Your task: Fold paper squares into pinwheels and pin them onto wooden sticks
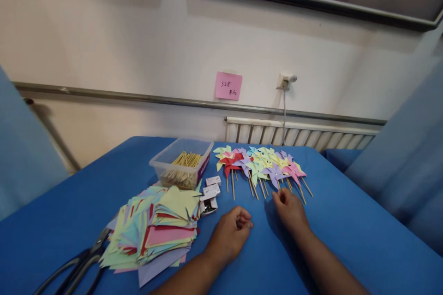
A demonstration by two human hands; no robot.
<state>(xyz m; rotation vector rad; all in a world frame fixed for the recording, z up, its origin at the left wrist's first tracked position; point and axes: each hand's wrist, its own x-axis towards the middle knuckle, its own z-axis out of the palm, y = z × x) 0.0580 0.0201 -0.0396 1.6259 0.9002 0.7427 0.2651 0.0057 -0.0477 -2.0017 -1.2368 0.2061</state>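
My left hand [231, 230] is loosely closed above the blue tablecloth, with nothing visible in its curled fingers. To its left lies a thick, messy stack of cut coloured paper sheets [169, 235]. My right hand [291, 212] is closed, thumb and forefinger bent together, at the lower ends of the pinwheel sticks. A purple pinwheel [275, 174] has its stick running down to these fingertips; whether they grip it is hidden. Around it several paper pinwheels in red, pink, yellow and blue lie in overlapping rows, heads towards the wall.
A clear plastic box [162, 166] of thin wooden sticks [187, 160] stands behind the paper. Small white boxes [212, 191] sit beside it, the nearest open with dark contents. Black-handled scissors [90, 256] lie at the left front. A radiator [301, 133] is behind the table.
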